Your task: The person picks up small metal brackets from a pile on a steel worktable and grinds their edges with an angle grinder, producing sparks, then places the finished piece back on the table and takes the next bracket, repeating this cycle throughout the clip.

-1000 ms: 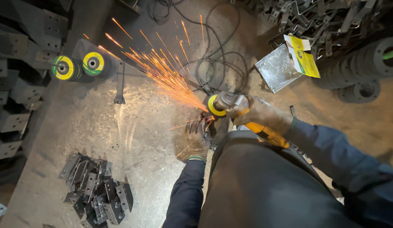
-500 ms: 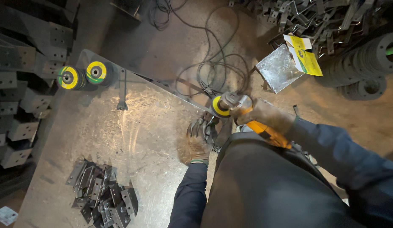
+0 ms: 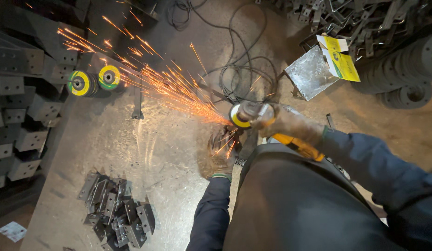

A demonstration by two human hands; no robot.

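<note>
Workshop surroundings are dim, and a scuffed steel worktable [image 3: 109, 153] fills the left and centre of the head view. Its surface is grey and scratched.

Right hand [image 3: 290, 124]: gloved, fingers closed around the body of an angle grinder [image 3: 258, 116] with a yellow-orange handle. The grinder disc, rimmed in yellow, sits at the right edge of the table, just above the left hand.

Left hand [image 3: 218, 153]: gloved, resting on the table and pressed over a small metal workpiece [image 3: 234, 139]. The fingers are curled down onto the piece; the piece itself is largely hidden by the glove and sparks, so its shape cannot be told.

Orange sparks [image 3: 165, 88] fan from the disc toward the upper left, across the table and over its far edge.

Other items on the table:
- Two spare discs with yellow and green labels [image 3: 93, 81], upright side by side near the far left corner.
- A dark wrench-like tool [image 3: 138, 100], lying just right of the discs.
- A heap of small dark steel brackets [image 3: 118, 211], at the near left edge.

Black cables [image 3: 234, 69] coil on the floor beyond the table. A shiny metal plate [image 3: 309, 74] with a yellow box [image 3: 339, 58] lies to the upper right, beside stacked steel rings [image 3: 409, 69]. Grey steel blocks [image 3: 21, 102] are stacked along the left.
</note>
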